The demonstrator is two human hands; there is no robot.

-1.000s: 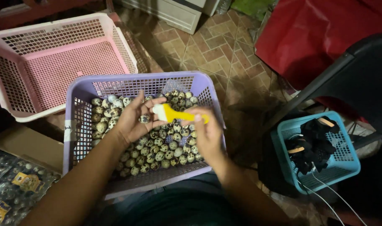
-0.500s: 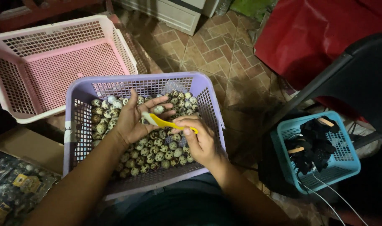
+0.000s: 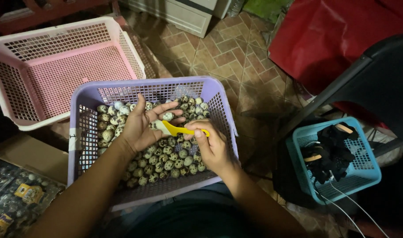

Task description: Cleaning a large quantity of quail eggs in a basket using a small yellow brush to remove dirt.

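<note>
Sitting at about ten o'clock from the hands, a pink basket (image 3: 64, 66) with white rim stands with only bare mesh showing inside. At eight o'clock, clear packs of eggs (image 3: 11, 202) lie beside a cardboard box (image 3: 29, 154).

In the middle sits a purple basket (image 3: 100, 94), its floor covered by a heap of small speckled eggs (image 3: 166, 161) that reaches the far wall at twelve o'clock. Over that heap the left hand (image 3: 142, 128) is half open, palm up, fingers loosely curled about one egg (image 3: 168, 116) held at the fingertips. Just at three o'clock from it, the right hand (image 3: 212, 147) is closed around the handle of a yellow brush (image 3: 179, 130), whose pale head touches the left palm under that egg. Both forearms cross the near rim at six o'clock; the side walls stand close to each wrist, with more open room toward the far wall.

Farther to three o'clock, a small blue basket (image 3: 364, 176) holds dark bundled items with tan clips, and white cables trail from it. A black chair (image 3: 378, 83) rises behind it, and a red cloth (image 3: 338, 35) hangs at one o'clock.

Underfoot is a floor (image 3: 228, 57) of brown tiles, dimly lit, with a pale cabinet (image 3: 183, 13) at twelve o'clock.
</note>
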